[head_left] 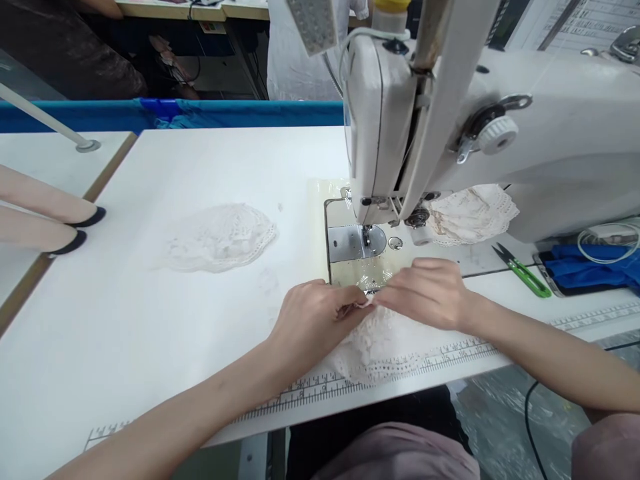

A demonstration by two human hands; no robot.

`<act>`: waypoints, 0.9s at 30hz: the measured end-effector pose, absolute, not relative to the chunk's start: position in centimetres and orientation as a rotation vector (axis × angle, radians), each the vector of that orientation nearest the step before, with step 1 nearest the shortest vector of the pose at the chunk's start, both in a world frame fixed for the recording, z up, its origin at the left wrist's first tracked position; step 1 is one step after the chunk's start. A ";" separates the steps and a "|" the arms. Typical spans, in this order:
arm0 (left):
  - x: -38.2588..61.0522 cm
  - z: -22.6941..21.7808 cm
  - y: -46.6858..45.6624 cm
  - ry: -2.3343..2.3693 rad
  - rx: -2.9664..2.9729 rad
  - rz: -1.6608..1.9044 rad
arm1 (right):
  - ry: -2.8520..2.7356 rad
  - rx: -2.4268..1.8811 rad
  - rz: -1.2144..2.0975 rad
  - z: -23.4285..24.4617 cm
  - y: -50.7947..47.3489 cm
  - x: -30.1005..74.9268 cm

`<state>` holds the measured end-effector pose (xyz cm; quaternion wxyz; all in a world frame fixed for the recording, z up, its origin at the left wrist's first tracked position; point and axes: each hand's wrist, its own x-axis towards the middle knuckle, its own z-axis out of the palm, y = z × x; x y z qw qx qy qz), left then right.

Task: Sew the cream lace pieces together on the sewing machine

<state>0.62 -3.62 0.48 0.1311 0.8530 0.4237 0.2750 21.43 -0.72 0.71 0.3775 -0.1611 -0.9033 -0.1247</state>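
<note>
A white lace piece [375, 347] hangs from my two hands in front of the sewing machine's needle plate [345, 243]. My left hand [320, 317] pinches its upper edge from the left. Close beside it, my right hand [425, 293] is closed on the same edge, fingertips almost meeting those of the left. The lace's scalloped lower border lies over the ruler marks at the table's front. Both hands are just below the presser foot [367, 233], apart from it. The exact grip of the fingertips on the fabric is partly hidden.
Another white lace piece [225, 237] lies flat on the left, and a third lace piece [470, 213] sits under the machine arm [550, 133]. Green thread snips [523, 270] and a tray with blue cloth [595, 267] are at the right. People are beyond the table.
</note>
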 end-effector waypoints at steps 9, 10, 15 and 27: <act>0.8 0.0 -2.6 1.496 2.621 0.741 | -2.335 -1.122 0.388 -0.6 1.0 20.4; 0.8 0.0 -2.7 1.468 2.733 0.783 | -2.327 -1.154 0.413 -0.6 1.0 20.4; 1.0 0.4 -3.4 1.217 3.179 0.795 | -2.336 -1.191 0.403 -0.5 1.2 20.3; 1.0 0.5 -2.9 1.313 3.032 0.606 | -2.513 -1.214 -0.552 0.8 0.7 22.5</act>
